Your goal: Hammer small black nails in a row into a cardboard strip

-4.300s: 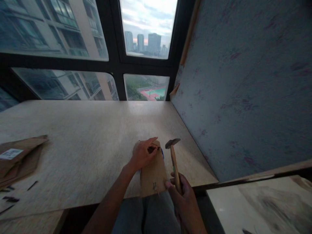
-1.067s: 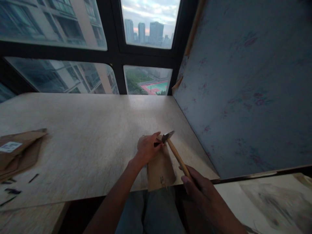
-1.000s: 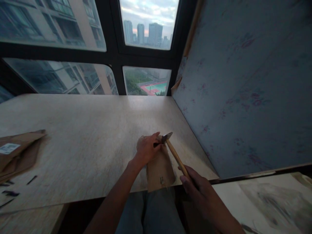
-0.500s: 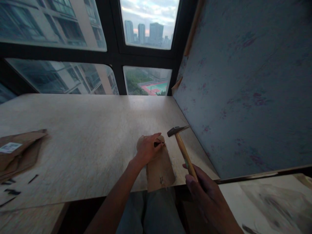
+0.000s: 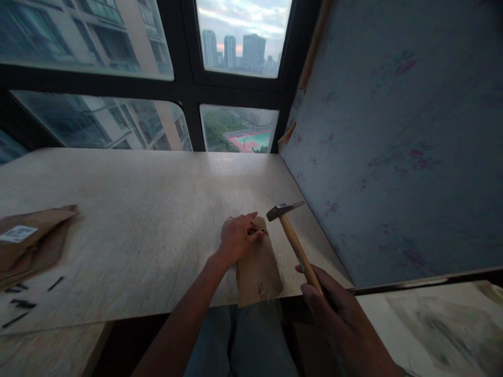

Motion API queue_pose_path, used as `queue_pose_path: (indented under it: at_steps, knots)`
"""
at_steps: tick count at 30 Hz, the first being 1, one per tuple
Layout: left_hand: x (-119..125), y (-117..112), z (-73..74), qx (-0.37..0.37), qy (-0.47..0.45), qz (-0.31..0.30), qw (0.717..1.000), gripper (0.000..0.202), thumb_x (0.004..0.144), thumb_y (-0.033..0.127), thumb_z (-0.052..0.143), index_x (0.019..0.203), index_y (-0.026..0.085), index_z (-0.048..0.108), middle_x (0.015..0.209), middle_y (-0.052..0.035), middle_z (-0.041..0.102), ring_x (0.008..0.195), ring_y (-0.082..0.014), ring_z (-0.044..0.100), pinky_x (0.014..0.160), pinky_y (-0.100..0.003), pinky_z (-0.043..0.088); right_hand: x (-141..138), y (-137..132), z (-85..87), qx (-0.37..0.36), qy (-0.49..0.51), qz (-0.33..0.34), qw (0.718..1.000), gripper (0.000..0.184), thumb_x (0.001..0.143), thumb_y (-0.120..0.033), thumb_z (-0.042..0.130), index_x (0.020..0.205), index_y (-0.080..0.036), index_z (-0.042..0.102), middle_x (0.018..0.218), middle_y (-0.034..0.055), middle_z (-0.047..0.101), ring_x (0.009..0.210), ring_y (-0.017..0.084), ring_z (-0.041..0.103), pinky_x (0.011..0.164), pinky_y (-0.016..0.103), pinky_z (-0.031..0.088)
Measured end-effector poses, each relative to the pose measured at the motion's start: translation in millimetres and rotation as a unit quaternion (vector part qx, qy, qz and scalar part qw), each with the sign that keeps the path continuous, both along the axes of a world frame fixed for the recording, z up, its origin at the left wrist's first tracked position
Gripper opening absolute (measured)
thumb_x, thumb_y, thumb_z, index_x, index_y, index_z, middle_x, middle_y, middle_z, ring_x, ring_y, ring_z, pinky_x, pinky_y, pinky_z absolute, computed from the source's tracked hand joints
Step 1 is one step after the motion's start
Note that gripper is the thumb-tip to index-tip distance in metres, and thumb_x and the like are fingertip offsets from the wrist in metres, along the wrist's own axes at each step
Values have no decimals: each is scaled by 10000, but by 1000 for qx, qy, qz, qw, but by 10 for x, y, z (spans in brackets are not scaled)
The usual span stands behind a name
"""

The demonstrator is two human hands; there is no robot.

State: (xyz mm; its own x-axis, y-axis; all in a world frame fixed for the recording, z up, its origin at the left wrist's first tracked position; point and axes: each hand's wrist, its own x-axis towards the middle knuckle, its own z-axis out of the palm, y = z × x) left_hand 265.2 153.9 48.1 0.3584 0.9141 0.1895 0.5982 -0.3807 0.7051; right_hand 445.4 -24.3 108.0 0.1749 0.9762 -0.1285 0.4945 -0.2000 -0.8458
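Observation:
My right hand (image 5: 334, 309) is closed around the wooden handle of a hammer (image 5: 301, 248). The hammer's metal head is raised to the right of a brown paper-covered block (image 5: 259, 272), apart from it. My left hand (image 5: 238, 235) rests over the far part of that block, thumb and fingers pinched together. Between the fingertips a small dark nail-like piece (image 5: 262, 230) shows, its exact kind too small to make out. The block lies at the front edge of the pale stone-patterned tabletop (image 5: 149, 209), slightly overhanging it.
Folded brown paper bags (image 5: 35, 241) with a white label lie at the left. Several thin dark pieces (image 5: 22, 303) are scattered in front of them. A papered wall (image 5: 393, 157) bounds the right side, windows the back. A sheet with grey smudges (image 5: 444, 324) lies lower right.
The hammer's head has shifted slightly left, toward the block. My left hand keeps its place, with its fingers closed a little tighter. The view has moved slightly.

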Motion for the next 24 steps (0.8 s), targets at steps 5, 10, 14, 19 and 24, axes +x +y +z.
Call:
queue_pose_path:
  at_steps: [5, 10, 14, 19, 24]
  knots:
    - [-12, -9, 35, -28, -34, -6, 999, 528, 807, 227, 735, 1310, 210, 576, 929, -29, 791, 989, -235, 725, 1026, -448, 460, -33, -22, -2, -6, 47, -9, 999, 645, 877, -656, 518, 1278, -169, 651, 1240, 144, 683, 1216, 302, 594, 1012, 400, 482]
    - [-21, -23, 38, -50, -90, -12, 995, 550, 824, 209, 706, 1350, 227, 545, 955, -36, 791, 970, -220, 735, 984, -424, 510, -36, -49, -151, -14, 84, -33, 996, 607, 879, -638, 552, 1276, -191, 656, 1186, 126, 696, 1230, 314, 576, 1068, 456, 425]
    - [-46, -8, -12, -40, -121, -24, 992, 564, 814, 185, 686, 1351, 262, 534, 1013, -30, 783, 975, -213, 733, 958, -422, 528, -36, -69, -256, -1, 93, -50, 994, 603, 873, -639, 563, 1265, -193, 667, 1167, 121, 701, 1191, 318, 593, 1037, 453, 449]
    - [-70, 6, -12, -30, -146, -34, 988, 523, 839, 177, 608, 1352, 218, 515, 1041, -45, 777, 907, -181, 729, 859, -359, 558, -63, -111, -289, 2, 94, -77, 993, 569, 873, -636, 570, 1238, -215, 683, 1150, 108, 711, 1181, 305, 607, 1020, 433, 467]
    - [-90, -28, 92, 32, -191, 0, 981, 397, 845, 167, 554, 1240, 183, 585, 1004, -58, 780, 784, -147, 707, 752, -299, 554, -123, -167, -222, 15, 115, -105, 988, 573, 826, -644, 632, 1177, -198, 712, 979, 101, 731, 993, 286, 678, 789, 336, 574]
